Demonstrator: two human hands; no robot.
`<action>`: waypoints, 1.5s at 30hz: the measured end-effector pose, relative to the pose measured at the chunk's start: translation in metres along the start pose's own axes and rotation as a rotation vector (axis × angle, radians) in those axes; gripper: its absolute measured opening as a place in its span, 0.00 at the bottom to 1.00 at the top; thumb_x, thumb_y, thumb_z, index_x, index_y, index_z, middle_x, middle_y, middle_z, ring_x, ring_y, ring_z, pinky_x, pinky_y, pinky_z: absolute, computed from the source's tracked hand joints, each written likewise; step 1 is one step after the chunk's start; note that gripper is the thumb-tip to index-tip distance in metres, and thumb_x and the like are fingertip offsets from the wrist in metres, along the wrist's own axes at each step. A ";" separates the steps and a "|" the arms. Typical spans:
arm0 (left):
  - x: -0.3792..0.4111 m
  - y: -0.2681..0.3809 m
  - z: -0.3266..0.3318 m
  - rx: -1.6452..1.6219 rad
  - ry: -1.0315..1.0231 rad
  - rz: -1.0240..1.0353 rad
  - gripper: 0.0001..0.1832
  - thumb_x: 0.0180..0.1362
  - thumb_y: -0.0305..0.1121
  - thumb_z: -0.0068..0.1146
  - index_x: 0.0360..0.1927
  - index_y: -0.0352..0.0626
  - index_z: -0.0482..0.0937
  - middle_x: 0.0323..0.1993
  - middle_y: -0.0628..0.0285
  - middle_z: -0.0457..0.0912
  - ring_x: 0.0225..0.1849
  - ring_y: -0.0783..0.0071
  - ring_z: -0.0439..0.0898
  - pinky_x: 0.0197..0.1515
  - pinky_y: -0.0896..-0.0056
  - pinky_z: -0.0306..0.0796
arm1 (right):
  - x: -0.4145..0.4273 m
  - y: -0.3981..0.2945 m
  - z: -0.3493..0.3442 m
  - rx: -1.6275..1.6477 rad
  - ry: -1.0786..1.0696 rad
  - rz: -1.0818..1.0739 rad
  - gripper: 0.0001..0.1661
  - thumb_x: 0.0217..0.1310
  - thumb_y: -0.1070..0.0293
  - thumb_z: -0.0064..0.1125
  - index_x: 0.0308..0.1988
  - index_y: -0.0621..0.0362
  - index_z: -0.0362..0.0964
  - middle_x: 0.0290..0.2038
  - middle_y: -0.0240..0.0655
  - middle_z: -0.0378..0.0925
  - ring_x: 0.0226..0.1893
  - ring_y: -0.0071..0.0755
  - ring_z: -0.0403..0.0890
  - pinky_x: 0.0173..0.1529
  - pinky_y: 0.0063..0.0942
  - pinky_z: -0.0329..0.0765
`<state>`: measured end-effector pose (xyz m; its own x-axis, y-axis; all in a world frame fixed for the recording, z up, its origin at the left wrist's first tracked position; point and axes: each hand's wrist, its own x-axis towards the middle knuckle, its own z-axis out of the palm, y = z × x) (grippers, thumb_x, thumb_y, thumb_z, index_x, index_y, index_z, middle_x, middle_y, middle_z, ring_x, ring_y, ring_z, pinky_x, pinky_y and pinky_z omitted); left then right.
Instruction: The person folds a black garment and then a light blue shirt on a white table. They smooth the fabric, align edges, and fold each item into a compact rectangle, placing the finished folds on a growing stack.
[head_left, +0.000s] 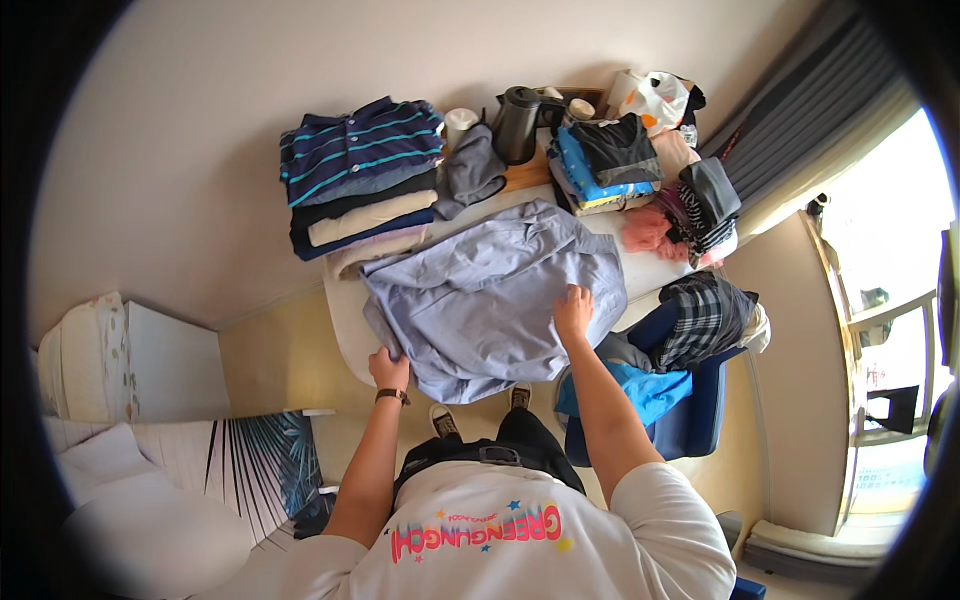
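Observation:
A light blue-grey long-sleeved shirt (480, 300) lies spread and wrinkled over the front of a white table (341, 315), its near edge hanging past the tabletop. At the shirt's near left corner, my left hand (388, 367) pinches the cloth between thumb and fingers; a dark band circles that wrist. My right hand (574, 309) rests on the right part of the shirt with fingers bent down against the fabric. Whether those fingertips grip a fold is hidden from above.
Behind the shirt stand a folded clothes stack (360, 161), a grey cloth (472, 169), a steel kettle (517, 124) and another folded stack (607, 161). Further right are piled clothes (701, 206) and a plastic bag (656, 101). A blue chair (686, 427) holding garments stands close on my right.

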<state>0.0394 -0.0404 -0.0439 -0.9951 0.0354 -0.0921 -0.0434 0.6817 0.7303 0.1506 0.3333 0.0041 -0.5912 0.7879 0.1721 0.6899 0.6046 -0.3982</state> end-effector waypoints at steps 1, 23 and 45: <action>-0.002 0.004 0.001 0.031 0.019 0.001 0.21 0.44 0.37 0.66 0.33 0.31 0.72 0.36 0.40 0.72 0.42 0.40 0.71 0.48 0.50 0.67 | 0.006 0.008 -0.004 0.000 0.046 0.039 0.25 0.49 0.67 0.57 0.50 0.56 0.69 0.53 0.41 0.69 0.56 0.49 0.67 0.58 0.46 0.66; -0.002 0.061 -0.009 0.278 0.296 -0.214 0.10 0.55 0.31 0.58 0.34 0.33 0.75 0.32 0.42 0.79 0.36 0.40 0.76 0.40 0.53 0.69 | 0.208 0.139 -0.024 0.062 -0.088 0.170 0.19 0.71 0.56 0.24 0.45 0.57 0.59 0.37 0.55 0.77 0.37 0.63 0.78 0.40 0.53 0.74; 0.015 0.050 -0.022 -0.085 0.404 -0.144 0.15 0.48 0.32 0.67 0.36 0.34 0.79 0.28 0.51 0.83 0.33 0.52 0.81 0.38 0.60 0.72 | 0.169 -0.097 0.050 0.294 -0.272 -0.374 0.10 0.53 0.66 0.51 0.37 0.57 0.66 0.29 0.53 0.79 0.31 0.62 0.79 0.38 0.51 0.74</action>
<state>0.0203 -0.0219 0.0055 -0.9323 -0.3561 0.0629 -0.1745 0.5954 0.7842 -0.0374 0.4016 0.0266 -0.8872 0.4437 0.1266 0.2893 0.7487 -0.5964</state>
